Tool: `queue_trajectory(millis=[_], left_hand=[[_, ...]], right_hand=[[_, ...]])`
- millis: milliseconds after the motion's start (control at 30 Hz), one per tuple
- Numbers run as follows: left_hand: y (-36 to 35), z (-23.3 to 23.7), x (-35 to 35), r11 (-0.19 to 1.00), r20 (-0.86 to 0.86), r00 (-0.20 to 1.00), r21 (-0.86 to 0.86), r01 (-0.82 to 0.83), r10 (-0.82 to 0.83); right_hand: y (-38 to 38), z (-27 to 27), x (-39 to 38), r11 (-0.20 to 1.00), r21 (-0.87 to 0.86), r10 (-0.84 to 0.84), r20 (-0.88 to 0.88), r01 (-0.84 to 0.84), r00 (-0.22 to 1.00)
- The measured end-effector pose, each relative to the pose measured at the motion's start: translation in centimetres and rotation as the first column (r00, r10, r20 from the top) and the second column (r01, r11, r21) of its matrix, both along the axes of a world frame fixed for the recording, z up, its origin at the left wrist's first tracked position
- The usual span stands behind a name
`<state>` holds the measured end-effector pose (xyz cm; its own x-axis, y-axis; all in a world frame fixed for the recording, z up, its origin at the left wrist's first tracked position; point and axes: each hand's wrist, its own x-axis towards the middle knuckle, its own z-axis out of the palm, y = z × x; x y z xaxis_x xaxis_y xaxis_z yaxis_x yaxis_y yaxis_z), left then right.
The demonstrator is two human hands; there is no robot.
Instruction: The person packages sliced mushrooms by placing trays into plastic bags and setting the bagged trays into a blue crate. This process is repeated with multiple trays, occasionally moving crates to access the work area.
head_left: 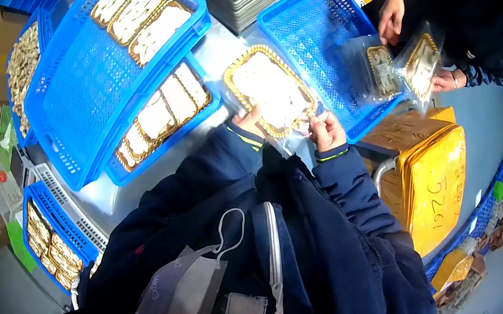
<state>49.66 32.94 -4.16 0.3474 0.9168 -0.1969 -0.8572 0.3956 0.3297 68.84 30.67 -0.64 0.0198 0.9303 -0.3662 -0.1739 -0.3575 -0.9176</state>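
The right hand (327, 130) is shut in a pinch on the near edge of a thin, clear plastic bag (300, 140). The left hand (250, 120) is curled shut on the near rim of a gold-edged tray of white food (270, 90). The tray lies inside that bag, just past both hands.

It looks as if the tray is being bagged. The tray is best kept flat, so no food is tipped, and the bag edge is best held tight.

Beyond the right hand, a blue plastic crate (317, 34) is seen. Beside the left hand, a second blue plastic crate of filled trays (74, 92) is stacked on another. Far past the right hand, a bagged tray (421, 66) is held by a co-worker's hand (445, 80).
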Motion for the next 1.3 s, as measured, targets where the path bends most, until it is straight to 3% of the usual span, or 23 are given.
queue_trajectory(millis=[67,133,167,200,233,267,500,533,600,633,667,733,767,800,867,933,967,1067,1133,1200,1233,1267,1300], left_hand=[[0.6,0.5,0.9,0.999,0.017,0.999,-0.014,0.048,-0.047],[1.1,-1.3,1.5,0.997,0.025,0.999,-0.061,0.050,-0.048],[1.5,-2.8,2.2,0.996,0.043,0.998,-0.077,0.039,-0.035],[1.7,-3.7,3.1,0.995,0.071,0.997,-0.097,0.033,-0.026],[2.3,-1.9,3.3,0.984,0.080,0.995,-0.159,0.079,-0.067],[3.0,0.0,4.2,0.995,0.114,0.988,0.015,0.101,-0.102],[5.7,-2.7,6.6,0.991,0.004,0.991,0.002,0.137,-0.137],[6.1,-4.2,6.4,0.988,0.011,0.988,-0.024,0.156,-0.155],[6.5,-5.8,6.3,0.988,-0.046,0.988,-0.045,0.145,-0.147],[6.7,-5.5,6.4,0.993,-0.113,0.986,-0.038,0.116,-0.120],[7.0,-5.4,6.4,0.996,-0.179,0.980,-0.027,0.086,-0.090],[7.2,-5.7,6.5,0.998,-0.209,0.976,-0.007,0.062,-0.062],[7.3,-5.9,6.6,0.999,-0.223,0.974,0.004,0.049,-0.047],[7.2,-5.8,6.5,0.999,-0.229,0.973,-0.004,0.045,-0.045],[7.0,-5.6,6.4,0.999,-0.241,0.970,-0.020,0.036,-0.040],[7.2,-3.4,6.3,0.995,-0.168,0.981,-0.012,0.095,-0.096],[7.3,-2.7,6.1,0.993,-0.133,0.984,-0.006,0.122,-0.122],[6.4,-5.0,5.3,0.978,-0.205,0.972,-0.192,0.078,-0.118],[6.1,-5.6,4.6,0.960,-0.133,0.982,-0.265,0.092,-0.131],[5.8,-6.6,3.7,0.936,-0.061,0.988,-0.334,0.112,-0.140],[6.1,-7.0,2.9,0.965,0.215,0.965,-0.180,0.190,-0.149],[5.8,-7.3,2.5,0.962,0.065,0.981,-0.193,0.192,-0.183],[5.9,-3.9,2.5,0.958,-0.085,0.973,-0.209,0.194,-0.216]], right_hand=[[0.2,-0.6,1.4,0.999,-0.004,-0.041,-0.029,0.040,0.999],[0.5,-1.3,2.6,0.996,0.090,-0.049,0.301,0.023,0.952],[1.1,-1.4,3.2,0.930,0.362,-0.163,0.571,-0.068,0.805],[1.6,-1.2,3.7,0.802,0.545,-0.336,0.750,-0.245,0.569],[1.8,-1.1,3.9,0.809,0.543,-0.340,0.743,-0.223,0.576],[1.3,-1.4,3.6,0.963,0.239,-0.204,0.347,0.124,0.915],[2.7,-2.9,5.9,0.976,0.095,-0.189,-0.060,0.194,0.980],[3.3,-2.5,5.6,0.955,0.066,-0.279,-0.144,0.291,0.949],[3.7,-4.3,7.7,0.963,0.127,-0.266,0.262,0.239,0.928],[4.4,-5.4,8.0,0.897,0.371,-0.404,0.464,0.241,0.789],[4.5,-6.2,8.5,0.934,0.203,-0.358,0.489,0.295,0.796],[6.1,-5.5,7.4,0.925,-0.085,-0.347,0.204,0.370,0.915],[6.8,-3.9,7.2,0.913,-0.316,-0.247,0.070,0.256,0.967],[7.3,-3.4,6.5,0.919,-0.334,-0.206,0.049,0.210,0.977],[7.5,-5.2,5.4,0.918,-0.258,-0.321,-0.039,0.301,0.946],[7.8,-8.1,6.6,0.963,-0.228,-0.213,-0.313,0.145,0.926],[7.8,-9.6,6.4,0.960,-0.141,-0.266,-0.189,0.242,0.945],[8.5,-8.6,6.3,0.935,-0.257,-0.295,-0.178,0.245,0.939],[8.7,-7.8,5.9,0.935,-0.185,-0.326,-0.116,0.302,0.938],[8.7,-10.6,7.2,0.924,-0.172,-0.357,-0.073,0.341,0.931],[8.7,-11.8,7.8,0.917,-0.166,-0.375,-0.053,0.362,0.926],[8.8,-13.1,8.6,0.911,-0.171,-0.385,-0.031,0.374,0.922],[8.7,-14.4,9.3,0.906,-0.176,-0.392,-0.007,0.385,0.920]])
